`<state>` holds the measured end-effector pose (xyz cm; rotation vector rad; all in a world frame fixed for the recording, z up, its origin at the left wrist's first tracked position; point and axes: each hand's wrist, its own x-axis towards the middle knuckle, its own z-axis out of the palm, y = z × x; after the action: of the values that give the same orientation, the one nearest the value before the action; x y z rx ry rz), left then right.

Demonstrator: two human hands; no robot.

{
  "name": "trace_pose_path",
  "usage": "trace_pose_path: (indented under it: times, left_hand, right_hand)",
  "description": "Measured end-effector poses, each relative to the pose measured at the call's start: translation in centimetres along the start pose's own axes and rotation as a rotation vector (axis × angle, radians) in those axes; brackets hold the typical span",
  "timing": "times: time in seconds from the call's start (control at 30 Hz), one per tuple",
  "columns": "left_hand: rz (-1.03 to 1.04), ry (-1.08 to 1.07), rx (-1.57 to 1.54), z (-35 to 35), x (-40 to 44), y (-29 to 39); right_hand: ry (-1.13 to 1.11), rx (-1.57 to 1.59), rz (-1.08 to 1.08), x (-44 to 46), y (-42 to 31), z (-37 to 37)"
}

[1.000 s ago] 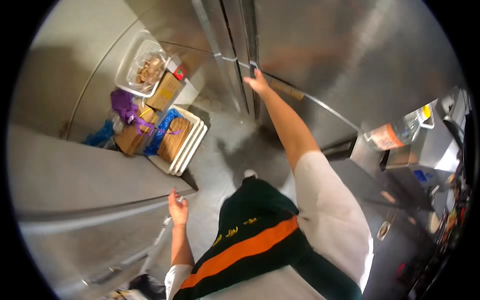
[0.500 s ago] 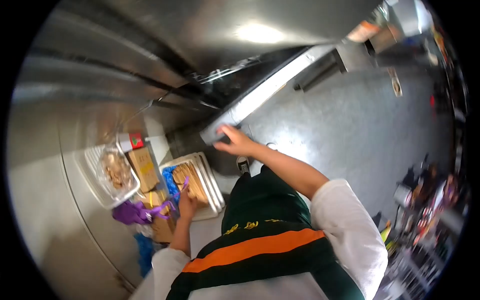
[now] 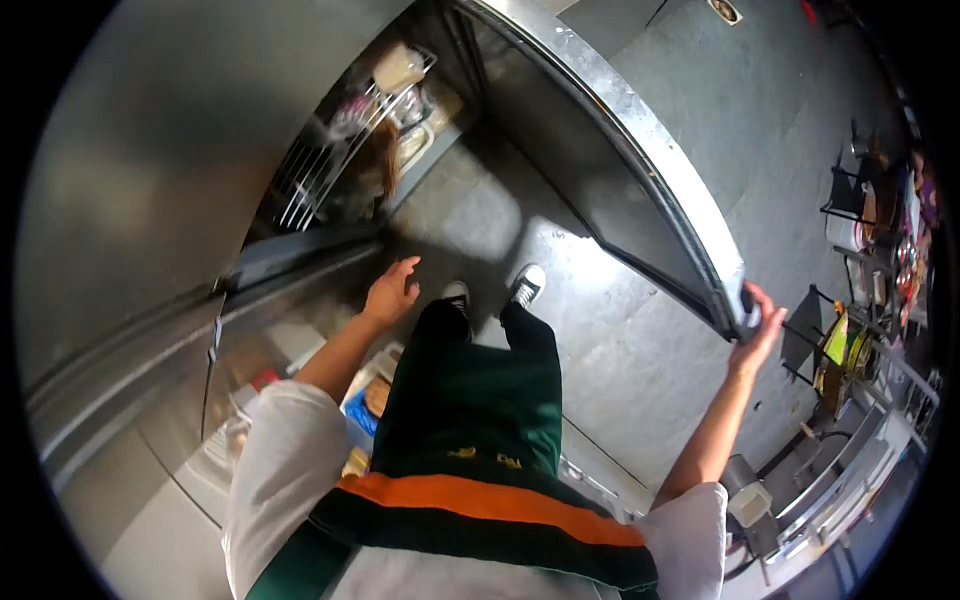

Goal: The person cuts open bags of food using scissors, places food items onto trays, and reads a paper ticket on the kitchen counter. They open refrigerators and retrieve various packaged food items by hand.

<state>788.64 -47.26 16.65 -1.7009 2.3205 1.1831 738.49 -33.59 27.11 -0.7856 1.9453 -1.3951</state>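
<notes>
A steel refrigerator door stands swung wide on the right. My right hand has its fingers hooked round the door's free edge. To the left, my left hand hangs in the air with its fingers apart and nothing in them. Beyond it, the opened cabinet shows a wire shelf carrying bagged food. Lower in the cabinet is a white tray with contents too blurred to name.
Beside my left arm stand a white crate with a blue bag, partly hidden by my apron, and a white basket. Shelving with kitchen goods and a steel counter line the right side.
The refrigerator door has swung open to the right with my right hand at its edge. My left hand has left the purple strap by the crates and moved up towards the cabinet.
</notes>
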Motion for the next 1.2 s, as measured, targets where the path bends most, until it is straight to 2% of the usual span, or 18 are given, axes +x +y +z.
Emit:
trace_pose_path:
  times: [0.1, 0.13, 0.23, 0.3, 0.33, 0.37, 0.43, 0.5, 0.53, 0.57, 0.63, 0.77, 0.83, 0.93, 1.0, 1.03, 1.13, 1.2]
  left_hand:
    - [-0.002, 0.032, -0.032, 1.5, 5.7, -2.4]
    - [-0.032, 0.027, -0.033, 2.3, 7.4, -4.4]
    - [-0.106, -0.001, 0.053, 3.9, 12.3, -11.1]
    - [0.015, 0.387, 0.055, 5.7, 16.8, -18.3]
    - [-0.089, 0.394, -0.003, 4.0, 17.8, -16.6]
    - [-0.073, 0.399, 0.012, 4.7, 19.6, -20.1]
    - [-0.054, 0.824, -0.163, 5.6, 23.7, -28.1]
    - [-0.265, 1.035, -0.359, 5.3, 26.4, -30.7]
    - [-0.279, 1.109, -0.495, 5.3, 27.1, -31.5]
    - [-0.29, 1.128, -0.623, 5.3, 27.3, -31.1]
    - [-0.291, 1.131, -0.723, 5.8, 28.1, -33.1]
    - [-0.297, 1.099, -0.689, 5.6, 28.4, -36.7]
    - [-0.32, 0.969, -0.792, 4.8, 27.9, -34.9]
    - [-0.297, 0.951, -0.907, 4.3, 27.8, -34.6]
    - [-0.293, 0.898, -1.015, 3.8, 27.4, -35.0]
    - [-0.306, 0.886, -1.012, 3.9, 27.1, -35.1]
    - [-0.35, 0.897, -1.118, 3.9, 26.0, -32.8]
    - [-0.308, 0.855, -1.174, 3.9, 26.1, -32.4]
  right_hand:
    - [0.138, 0.018, -0.291, 2.2, -0.6, 0.9]
    - [0.152, 0.024, -0.286, 2.3, -1.3, 2.2]
    - [1.034, -0.806, -1.309, 1.0, -1.5, 7.8]
    - [0.937, -0.536, -1.435, 0.3, 3.0, 13.2]
    - [0.699, -0.489, -1.496, 0.6, 5.1, 17.3]
    - [0.492, -0.372, -1.373, 1.0, 8.8, 21.8]
    - [0.117, -0.426, -1.108, 3.3, 12.9, 30.3]
    - [-0.153, -0.203, -0.921, 6.8, 18.4, 39.0]
    - [-0.334, 0.026, -0.641, 7.4, 20.9, 42.9]
    - [-0.378, 0.115, -0.57, 8.8, 23.8, 46.5]
    - [-0.5, 0.076, -0.442, 10.5, 27.5, 52.1]
    - [-0.839, 0.541, 0.046, 10.2, 33.0, 60.1]
    - [-0.893, 0.689, 0.176, 9.1, 34.1, 62.2]
    - [-0.846, 0.652, 0.215, 9.4, 34.0, 66.3]
    - [-0.893, 0.419, 0.171, 11.2, 34.7, 70.2]
    - [-0.67, 0.653, 0.389, 10.7, 33.7, 71.8]
    - [-0.504, 0.794, 0.51, 11.7, 32.9, 74.3]
    - [-0.266, 0.411, 0.192, 12.1, 33.7, 76.7]
